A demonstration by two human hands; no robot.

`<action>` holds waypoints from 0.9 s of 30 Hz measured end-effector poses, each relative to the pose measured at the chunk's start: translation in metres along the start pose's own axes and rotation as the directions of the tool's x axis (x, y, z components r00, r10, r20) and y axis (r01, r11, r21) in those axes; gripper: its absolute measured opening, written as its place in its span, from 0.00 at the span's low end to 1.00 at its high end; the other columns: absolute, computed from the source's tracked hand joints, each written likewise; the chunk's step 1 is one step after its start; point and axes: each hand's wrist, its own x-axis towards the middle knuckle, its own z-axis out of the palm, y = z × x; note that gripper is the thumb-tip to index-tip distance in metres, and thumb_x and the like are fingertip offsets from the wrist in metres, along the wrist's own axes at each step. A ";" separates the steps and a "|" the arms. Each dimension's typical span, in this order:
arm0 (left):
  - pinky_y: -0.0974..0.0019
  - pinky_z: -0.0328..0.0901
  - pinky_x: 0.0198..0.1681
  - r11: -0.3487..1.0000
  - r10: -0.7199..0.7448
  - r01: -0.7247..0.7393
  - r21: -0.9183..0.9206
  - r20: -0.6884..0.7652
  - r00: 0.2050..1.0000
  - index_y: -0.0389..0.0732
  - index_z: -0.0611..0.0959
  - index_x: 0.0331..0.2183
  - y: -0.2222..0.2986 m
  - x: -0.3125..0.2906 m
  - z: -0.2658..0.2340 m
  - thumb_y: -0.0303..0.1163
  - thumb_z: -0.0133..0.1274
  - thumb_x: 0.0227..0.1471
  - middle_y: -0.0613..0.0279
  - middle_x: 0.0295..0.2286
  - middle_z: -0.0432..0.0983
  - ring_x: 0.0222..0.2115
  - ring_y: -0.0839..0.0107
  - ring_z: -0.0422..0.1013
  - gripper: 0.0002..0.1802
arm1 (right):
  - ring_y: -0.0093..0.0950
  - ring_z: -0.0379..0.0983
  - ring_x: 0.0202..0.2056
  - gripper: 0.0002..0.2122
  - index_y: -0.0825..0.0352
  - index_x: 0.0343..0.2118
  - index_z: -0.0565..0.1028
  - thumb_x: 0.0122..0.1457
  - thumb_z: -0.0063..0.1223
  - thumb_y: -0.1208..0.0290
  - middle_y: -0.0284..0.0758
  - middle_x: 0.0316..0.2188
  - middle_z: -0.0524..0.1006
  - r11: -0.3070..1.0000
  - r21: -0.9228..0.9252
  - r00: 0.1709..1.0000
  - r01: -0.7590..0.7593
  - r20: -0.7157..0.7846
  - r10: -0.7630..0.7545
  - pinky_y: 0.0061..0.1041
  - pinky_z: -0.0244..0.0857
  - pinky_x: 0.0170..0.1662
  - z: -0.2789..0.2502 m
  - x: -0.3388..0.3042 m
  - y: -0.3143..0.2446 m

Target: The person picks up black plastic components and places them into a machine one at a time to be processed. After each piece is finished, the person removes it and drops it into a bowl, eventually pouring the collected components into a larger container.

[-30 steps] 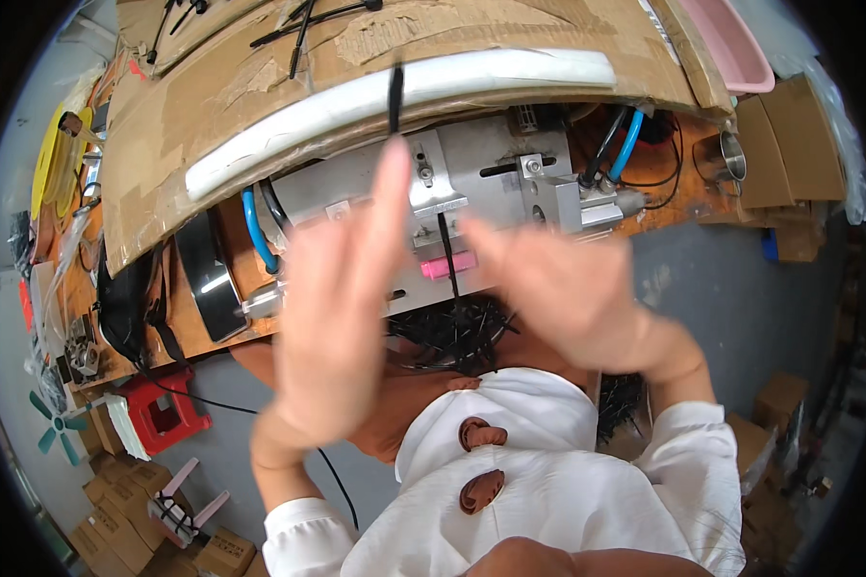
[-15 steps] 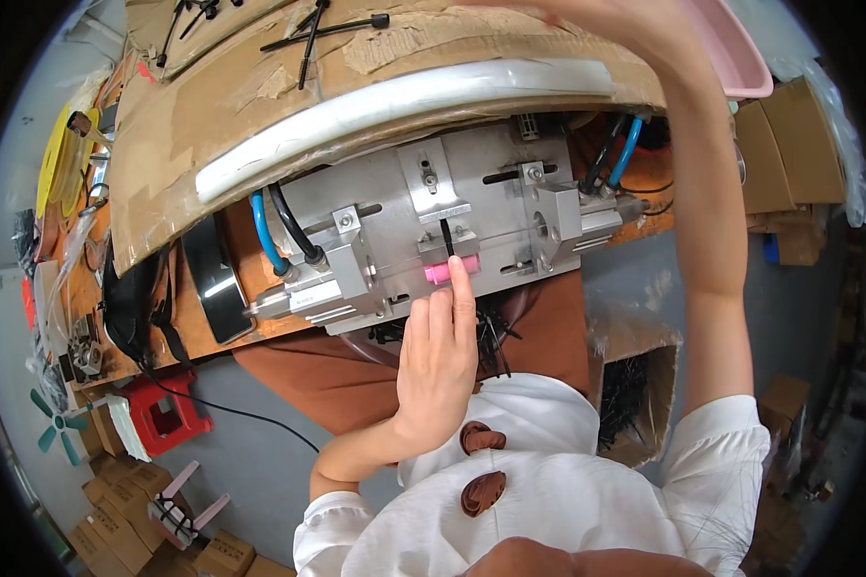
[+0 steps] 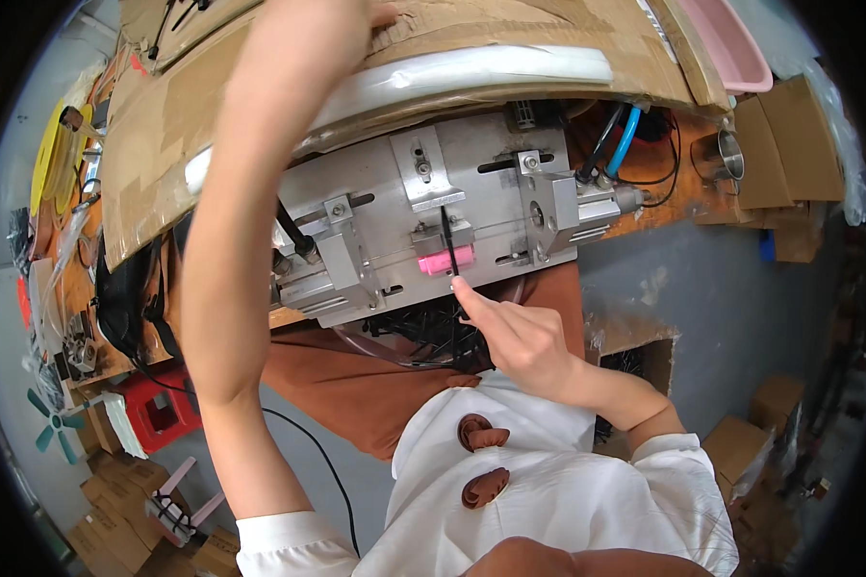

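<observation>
In front of me a metal fixture [image 3: 380, 226] holds a bright pink sleeve-like piece [image 3: 438, 262] at its near middle edge. Across the pink piece lies a thin black rod [image 3: 449, 240], its far end at the centre block. My right hand [image 3: 524, 348] has its index fingertip at the rod's near end; the other fingers are curled, and the thumb is hidden below. My left hand [image 3: 308, 34] reaches over the cardboard at the top edge. It is blurred and mostly cut off, so what its fingers do cannot be made out.
Clamp blocks [image 3: 553, 207] with blue and black hoses flank the fixture. A white padded strip [image 3: 481, 69] edges the cardboard [image 3: 154, 163]. A metal cup [image 3: 719, 156] and pink tray [image 3: 731, 48] stand right. Black parts [image 3: 433, 332] lie below the fixture, above my lap.
My left hand has left the pink piece and swung up over the cardboard. My right hand has come down from the top to the black rod's near end.
</observation>
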 end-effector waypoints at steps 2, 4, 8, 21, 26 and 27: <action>0.63 0.67 0.32 0.987 0.032 -0.012 -0.163 0.121 0.992 0.33 0.78 0.29 0.004 0.004 -0.033 0.36 0.57 0.50 0.51 0.24 0.75 0.26 0.63 0.71 0.14 | 0.19 0.69 0.21 0.25 0.77 0.51 0.68 0.46 0.54 0.81 0.41 0.42 0.77 0.999 -0.042 0.999 0.023 0.024 -0.022 0.19 0.64 0.21 -0.001 0.004 0.005; 0.73 0.62 0.26 0.885 -0.139 0.253 -0.391 0.297 0.945 0.37 0.79 0.29 -0.011 0.009 -0.073 0.37 0.53 0.56 0.67 0.21 0.71 0.21 0.79 0.64 0.12 | 0.19 0.70 0.21 0.26 0.77 0.51 0.68 0.45 0.54 0.81 0.41 0.42 0.77 0.999 -0.036 0.998 0.035 0.048 -0.033 0.19 0.64 0.20 -0.002 0.006 0.002; 0.72 0.62 0.32 0.419 -0.192 0.308 -0.854 0.248 0.950 0.38 0.77 0.41 -0.107 0.002 -0.083 0.40 0.49 0.60 0.66 0.29 0.74 0.28 0.76 0.67 0.16 | 0.21 0.71 0.20 0.27 0.75 0.52 0.69 0.43 0.52 0.81 0.40 0.37 0.77 0.996 -0.084 0.981 0.021 0.192 -0.005 0.19 0.64 0.19 -0.020 0.011 -0.003; 0.72 0.70 0.36 0.738 -0.143 0.012 -0.675 -0.138 0.980 0.31 0.74 0.49 0.013 -0.168 -0.037 0.10 0.55 0.41 0.58 0.35 0.72 0.31 0.75 0.68 0.29 | 0.38 0.72 0.40 0.07 0.68 0.27 0.77 0.49 0.46 0.78 0.40 0.32 0.75 0.649 -0.470 0.761 0.599 0.081 -0.644 0.34 0.65 0.44 -0.036 0.297 0.086; 0.66 0.65 0.35 0.920 0.042 -0.009 -0.392 0.075 0.996 0.26 0.64 0.56 0.066 -0.235 0.011 0.13 0.51 0.38 0.56 0.30 0.67 0.30 0.63 0.65 0.39 | 0.19 0.69 0.24 0.13 0.71 0.45 0.72 0.57 0.46 0.79 0.36 0.20 0.74 0.986 0.131 0.995 0.101 0.002 -0.103 0.19 0.64 0.27 -0.091 0.245 0.038; 0.66 0.65 0.35 0.932 0.061 -0.020 -0.362 0.103 0.993 0.25 0.64 0.56 0.073 -0.235 0.019 0.13 0.50 0.37 0.56 0.30 0.66 0.30 0.64 0.64 0.39 | 0.16 0.67 0.23 0.14 0.70 0.48 0.72 0.58 0.46 0.78 0.32 0.20 0.73 0.936 0.329 0.991 0.125 -0.076 -0.106 0.16 0.63 0.26 -0.098 0.233 0.051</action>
